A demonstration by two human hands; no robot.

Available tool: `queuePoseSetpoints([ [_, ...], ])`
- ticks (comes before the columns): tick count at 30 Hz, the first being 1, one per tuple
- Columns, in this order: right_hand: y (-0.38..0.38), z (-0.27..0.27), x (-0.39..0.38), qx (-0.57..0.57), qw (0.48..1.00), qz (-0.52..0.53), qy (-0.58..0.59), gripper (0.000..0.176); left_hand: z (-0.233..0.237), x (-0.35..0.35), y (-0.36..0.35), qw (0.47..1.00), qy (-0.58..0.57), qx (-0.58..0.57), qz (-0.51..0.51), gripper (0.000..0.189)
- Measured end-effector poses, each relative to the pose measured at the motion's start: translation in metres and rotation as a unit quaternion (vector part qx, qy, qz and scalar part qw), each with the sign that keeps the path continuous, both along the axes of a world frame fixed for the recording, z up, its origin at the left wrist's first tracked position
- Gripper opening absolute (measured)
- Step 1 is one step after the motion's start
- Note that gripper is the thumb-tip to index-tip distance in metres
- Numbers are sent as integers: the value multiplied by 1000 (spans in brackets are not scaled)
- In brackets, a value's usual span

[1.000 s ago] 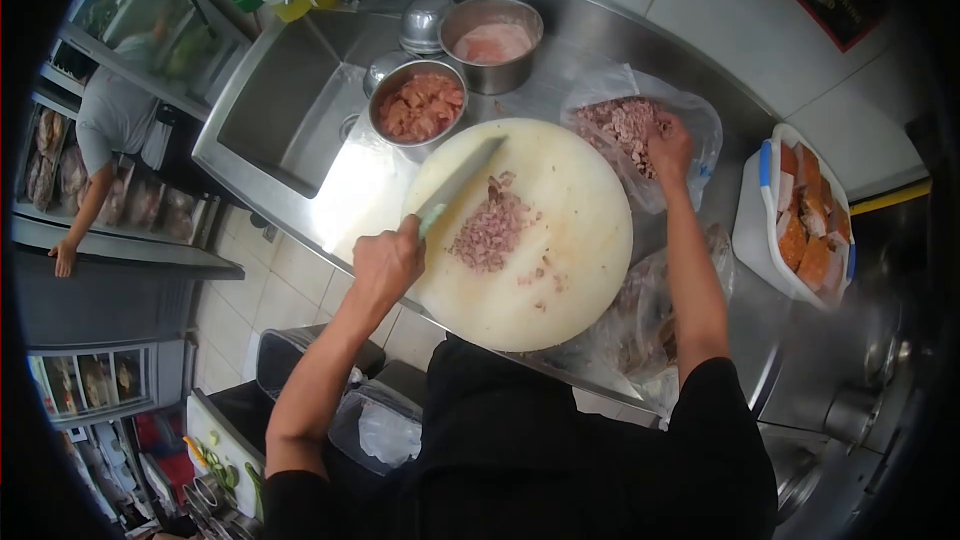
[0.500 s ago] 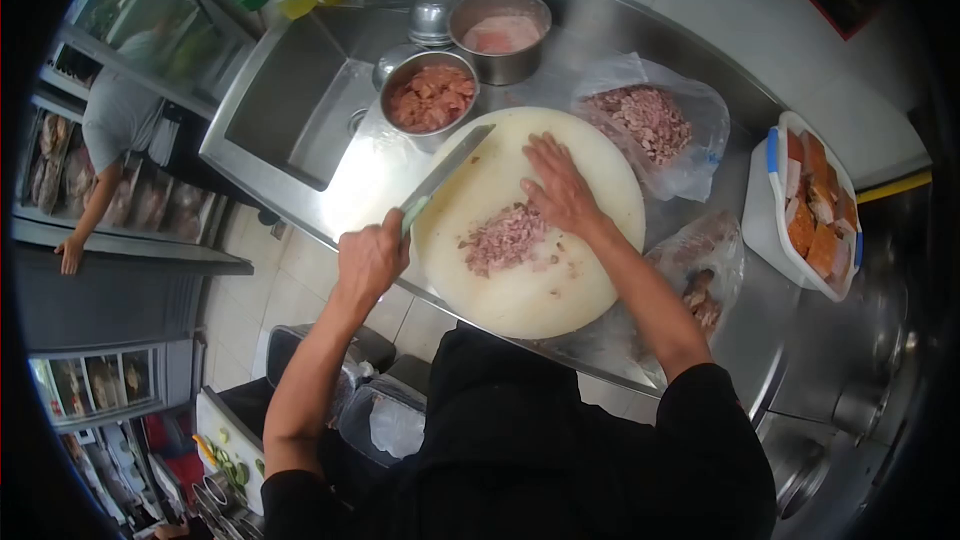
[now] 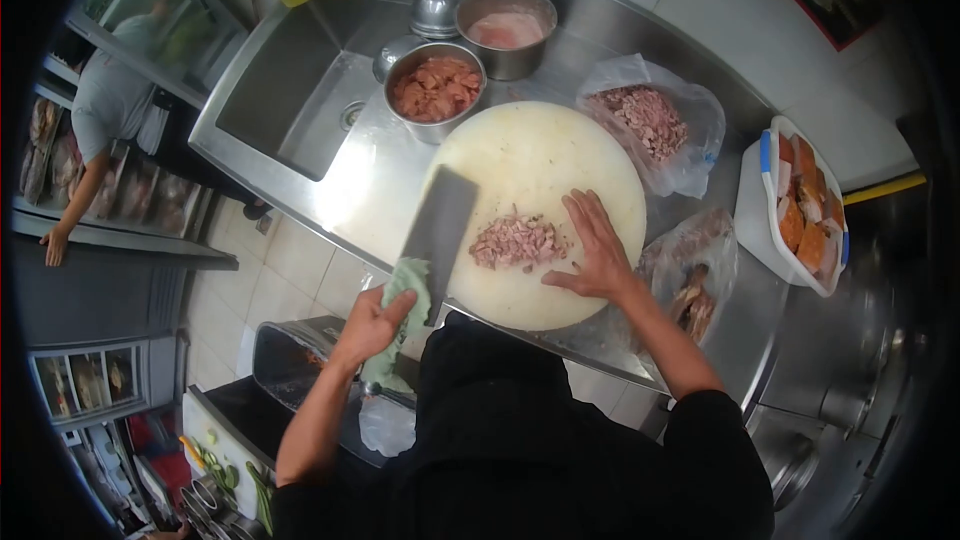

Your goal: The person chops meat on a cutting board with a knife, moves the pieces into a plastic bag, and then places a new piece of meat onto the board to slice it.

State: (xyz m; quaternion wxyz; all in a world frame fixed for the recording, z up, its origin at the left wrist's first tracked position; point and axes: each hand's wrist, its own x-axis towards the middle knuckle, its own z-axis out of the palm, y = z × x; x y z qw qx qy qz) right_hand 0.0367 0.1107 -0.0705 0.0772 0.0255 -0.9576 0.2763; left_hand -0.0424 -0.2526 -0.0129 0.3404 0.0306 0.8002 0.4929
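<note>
The left hand is closed tight around the handle of a big cleaver. A green cloth is wrapped on the handle. The wide blade points away from the body and leans a little toward the right hand, with its flat side showing to the camera. It sits over the near-left edge of the round white cutting board.

The right hand holds nothing. It is open, with its fingers spread, and it lies flat on the board.

The small pile of chopped meat lies on the board, right between the two hands. The blade is just to the left of the pile and the right hand is just to its right. The fingers are so close to the meat that I cannot tell if they touch it. The pile is longer from side to side, so it stretches from the blade toward the open hand. The right hand is the nearer one, and the left hand itself is farther back, off the board.

Past the right hand, farther from the body, a clear bag of chopped meat sits on the steel tabletop. Past the blade there is a metal bowl of pink meat chunks. Far off to the left, another person stands at a shelf.
</note>
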Motion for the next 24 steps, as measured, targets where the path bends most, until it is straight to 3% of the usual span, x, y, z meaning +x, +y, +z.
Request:
queuePoseSetpoints([
  [1,-6,-3,0,13,999,-19,-31,129,-9,2,-10,999,-28,10,25,34],
  [4,-39,-10,-7,14,999,-40,4,127,-23,19,-21,986,-124,42,98,32],
  [6,-64,-17,-17,-35,997,-61,21,121,-26,29,-12,987,-126,26,95,31],
  [8,-85,-23,-24,-72,993,-84,49,114,-22,35,5,978,-179,41,94,32],
  [9,-94,-16,-28,-82,989,-100,70,100,-25,40,15,980,-173,47,82,34],
  [10,-100,-18,-31,-80,989,-100,67,100,-30,43,25,980,-176,48,82,34],
  [13,-116,-11,-38,-135,967,-157,150,64,-25,48,57,980,-198,31,15,34],
  [16,-120,-32,-41,-194,941,-209,182,53,-48,57,69,987,-122,100,10,32],
  [18,-117,-28,-41,-187,931,-222,222,43,-31,50,73,980,-184,65,-40,28],
  [20,-113,-19,-38,-262,918,-226,195,40,-25,50,79,969,-230,92,16,25],
  [24,-86,2,-44,-206,917,-241,244,41,-20,45,103,970,-195,144,19,24],
])
